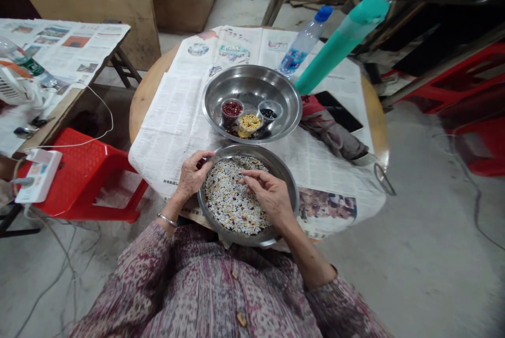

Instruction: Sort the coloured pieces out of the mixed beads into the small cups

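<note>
My left hand (196, 172) is closed on the left rim of a steel bowl (292, 191) at the table's near edge. A mix of white grains with yellow, dark red and black bits (232, 201) covers the bowl's bottom. Over the mix, my right hand (270, 193) has its thumb and forefinger pinched together; anything between them is too small to make out. Just beyond stands a larger steel basin (252, 78). Inside it are three small clear cups: one of dark red beans (232, 109), one of yellow kernels (250, 122) and one of black beans (269, 113).
Newspaper (165, 133) covers the round table. Behind the basin are a water bottle (303, 43) and a tall green cylinder (343, 43). A folded umbrella (335, 135) and a dark tablet (339, 111) lie at right. A power strip (38, 176) rests on a red stool (79, 170).
</note>
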Tool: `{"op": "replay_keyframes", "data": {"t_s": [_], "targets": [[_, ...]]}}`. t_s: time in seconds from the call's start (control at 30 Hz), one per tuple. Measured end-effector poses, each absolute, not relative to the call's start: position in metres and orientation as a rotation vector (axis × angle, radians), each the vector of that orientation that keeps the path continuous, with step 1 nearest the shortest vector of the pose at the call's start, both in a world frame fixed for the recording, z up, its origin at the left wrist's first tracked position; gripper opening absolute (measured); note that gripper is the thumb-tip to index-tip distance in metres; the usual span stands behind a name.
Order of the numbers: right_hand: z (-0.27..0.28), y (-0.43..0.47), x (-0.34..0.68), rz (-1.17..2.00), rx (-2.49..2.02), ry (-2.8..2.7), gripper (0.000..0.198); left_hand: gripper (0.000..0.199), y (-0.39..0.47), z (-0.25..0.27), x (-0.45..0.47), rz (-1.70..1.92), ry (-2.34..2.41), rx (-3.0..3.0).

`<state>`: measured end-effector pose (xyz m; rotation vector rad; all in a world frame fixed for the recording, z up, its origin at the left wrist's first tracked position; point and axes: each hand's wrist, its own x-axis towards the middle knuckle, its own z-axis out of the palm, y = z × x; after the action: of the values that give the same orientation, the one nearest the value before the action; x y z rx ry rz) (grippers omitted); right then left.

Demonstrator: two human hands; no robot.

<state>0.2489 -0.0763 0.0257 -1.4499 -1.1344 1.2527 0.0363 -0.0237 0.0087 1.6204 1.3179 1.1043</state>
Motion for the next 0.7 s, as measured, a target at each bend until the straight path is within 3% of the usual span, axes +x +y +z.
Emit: {"op": "replay_keyframes", "data": {"t_s": [0.23,0.7], "targets": [[0.039,-0.074,0.243,1.471,-1.434,-0.779,0.044,0.02,-0.024,0.009,0.036,1.107,1.319,1.62],[0.037,-0.076,0.238,1.467,-1.46,-0.721,0.048,0.02,-0.024,0.008,0.035,1.117,1.316,1.626]]}}
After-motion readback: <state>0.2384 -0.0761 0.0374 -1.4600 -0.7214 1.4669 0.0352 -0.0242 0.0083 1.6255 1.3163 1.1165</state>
